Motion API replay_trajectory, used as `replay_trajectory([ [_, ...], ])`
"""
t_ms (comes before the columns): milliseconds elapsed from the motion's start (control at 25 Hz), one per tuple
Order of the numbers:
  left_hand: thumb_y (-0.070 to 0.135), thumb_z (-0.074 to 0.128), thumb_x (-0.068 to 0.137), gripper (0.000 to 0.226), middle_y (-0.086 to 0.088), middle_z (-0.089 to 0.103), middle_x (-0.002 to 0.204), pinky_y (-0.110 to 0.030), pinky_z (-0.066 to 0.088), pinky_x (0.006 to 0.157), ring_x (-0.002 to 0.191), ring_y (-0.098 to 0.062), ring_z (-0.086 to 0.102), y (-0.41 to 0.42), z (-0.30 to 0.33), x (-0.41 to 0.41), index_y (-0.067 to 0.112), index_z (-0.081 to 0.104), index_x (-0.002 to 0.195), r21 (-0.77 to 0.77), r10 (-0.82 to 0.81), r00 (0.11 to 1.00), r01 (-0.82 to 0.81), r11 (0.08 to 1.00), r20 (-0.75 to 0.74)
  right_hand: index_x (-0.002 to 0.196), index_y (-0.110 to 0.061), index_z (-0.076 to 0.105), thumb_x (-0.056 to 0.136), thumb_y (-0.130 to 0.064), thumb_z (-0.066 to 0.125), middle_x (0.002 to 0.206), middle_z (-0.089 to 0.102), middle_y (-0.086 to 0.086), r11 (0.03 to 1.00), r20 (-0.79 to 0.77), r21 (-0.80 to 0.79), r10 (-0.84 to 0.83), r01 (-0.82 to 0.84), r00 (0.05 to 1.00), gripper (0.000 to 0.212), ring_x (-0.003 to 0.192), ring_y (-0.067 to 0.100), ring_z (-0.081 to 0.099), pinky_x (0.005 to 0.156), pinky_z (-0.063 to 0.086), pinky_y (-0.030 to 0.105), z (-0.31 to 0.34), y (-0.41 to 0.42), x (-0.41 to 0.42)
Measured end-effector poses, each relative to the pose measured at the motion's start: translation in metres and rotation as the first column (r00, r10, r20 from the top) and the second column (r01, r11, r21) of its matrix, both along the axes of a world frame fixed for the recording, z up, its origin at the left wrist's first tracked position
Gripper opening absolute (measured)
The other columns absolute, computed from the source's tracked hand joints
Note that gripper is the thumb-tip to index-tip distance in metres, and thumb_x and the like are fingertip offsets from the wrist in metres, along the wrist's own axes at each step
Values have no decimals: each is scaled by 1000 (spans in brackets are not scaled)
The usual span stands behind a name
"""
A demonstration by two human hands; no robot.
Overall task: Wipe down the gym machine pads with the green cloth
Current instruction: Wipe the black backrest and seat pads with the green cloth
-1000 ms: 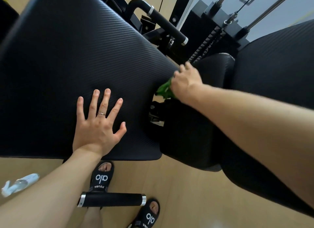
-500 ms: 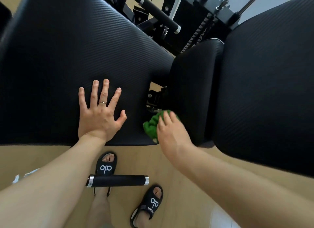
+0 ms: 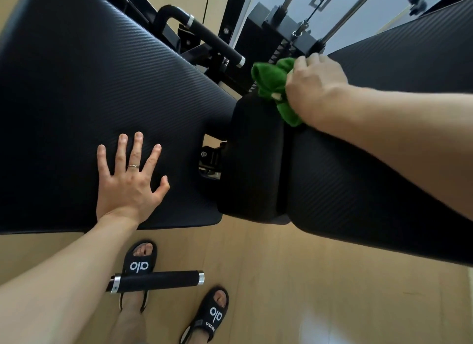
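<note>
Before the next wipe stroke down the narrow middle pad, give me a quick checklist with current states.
1. Green cloth held in right hand: ok.
2. Cloth on the top end of the narrow middle pad: ok, it appears to touch there.
3. Left hand braced flat, fingers spread, on the large left pad: ok.
4. Stroke path down the middle pad free of objects: ok.
5. Feet clear of the roller bar: not ok, it overlaps the left sandal.
6. Pad surface clean: cannot tell.
</note>
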State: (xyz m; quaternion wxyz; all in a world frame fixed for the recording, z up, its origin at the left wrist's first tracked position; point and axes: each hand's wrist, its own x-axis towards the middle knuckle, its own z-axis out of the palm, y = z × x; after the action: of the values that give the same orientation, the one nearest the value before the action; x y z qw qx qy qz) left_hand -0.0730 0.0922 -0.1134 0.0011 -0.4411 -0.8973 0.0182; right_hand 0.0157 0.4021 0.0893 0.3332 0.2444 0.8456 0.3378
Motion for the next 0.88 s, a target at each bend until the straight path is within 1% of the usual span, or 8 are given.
replay_trajectory([
  [80, 58, 29, 93, 73, -13, 14, 169, -62, -2, 123, 156, -37, 8, 0, -2, 1, 26, 26, 158, -2, 0, 1000, 0, 1000, 3, 148, 4, 40, 102, -23, 45, 146, 40, 28, 996, 45, 7, -90, 90, 995, 54, 137, 45, 35, 116, 28, 48, -9, 3, -7],
  [160, 57, 30, 93, 73, -14, 15, 169, -62, -2, 123, 156, -37, 9, 1, -2, 1, 26, 27, 158, 11, -4, 1000, 4, 1000, 5, 153, 6, 28, 106, -25, 34, 159, 26, 30, 993, 55, -17, -119, 120, 991, 57, 149, 49, 15, 123, 13, 53, -24, -19, -2],
  [280, 57, 29, 92, 73, -14, 15, 169, -63, 0, 123, 156, -37, 9, 1, 3, 0, 26, 27, 158, -3, 3, 1000, -3, 1000, 24, 153, 9, 24, 109, -29, 28, 159, 17, 37, 992, 11, -113, -46, 47, 999, 58, 149, 54, 10, 122, 12, 58, -28, -72, 35],
  [440, 57, 29, 93, 73, -13, 13, 169, -62, 1, 123, 156, -36, 8, 1, 6, -1, 26, 27, 158, -19, 11, 999, -11, 1000, 39, 154, 13, 7, 105, -21, 8, 162, 5, 34, 965, 115, -240, 137, -107, 984, 60, 151, 50, 3, 124, 7, 55, -30, -131, 77],
  [520, 57, 30, 93, 72, -13, 13, 169, -62, 0, 123, 156, -36, 8, 2, 4, -1, 26, 27, 158, -10, 4, 999, -4, 1000, 51, 156, 8, 9, 104, -23, 8, 165, 5, 28, 963, 78, -245, 132, -110, 988, 60, 152, 45, 3, 124, 6, 52, -30, -102, 60],
  [640, 56, 33, 93, 72, -14, 13, 169, -62, -1, 123, 156, -37, 9, 1, -2, -1, 26, 28, 158, 0, 5, 999, -5, 1000, 39, 157, 5, 16, 104, -22, 15, 166, 9, 25, 985, 4, -140, 103, -102, 995, 60, 153, 43, 6, 125, 7, 50, -42, -38, 15],
  [800, 55, 35, 92, 73, -14, 16, 168, -63, -1, 123, 156, -38, 11, 1, -3, -2, 25, 30, 157, 9, -8, 1000, 8, 1000, 26, 153, 12, 21, 103, -12, 25, 158, 23, 33, 986, -50, -48, -165, 162, 985, 56, 148, 46, 21, 123, 16, 50, -62, 6, -23],
  [880, 55, 36, 91, 72, -15, 17, 168, -63, -1, 123, 156, -38, 12, 2, -2, -2, 24, 31, 157, 4, -2, 1000, 2, 1000, 18, 150, 16, 24, 105, -17, 26, 154, 29, 37, 971, -102, -48, -237, 233, 966, 56, 144, 49, 27, 121, 19, 52, -65, 3, -27],
])
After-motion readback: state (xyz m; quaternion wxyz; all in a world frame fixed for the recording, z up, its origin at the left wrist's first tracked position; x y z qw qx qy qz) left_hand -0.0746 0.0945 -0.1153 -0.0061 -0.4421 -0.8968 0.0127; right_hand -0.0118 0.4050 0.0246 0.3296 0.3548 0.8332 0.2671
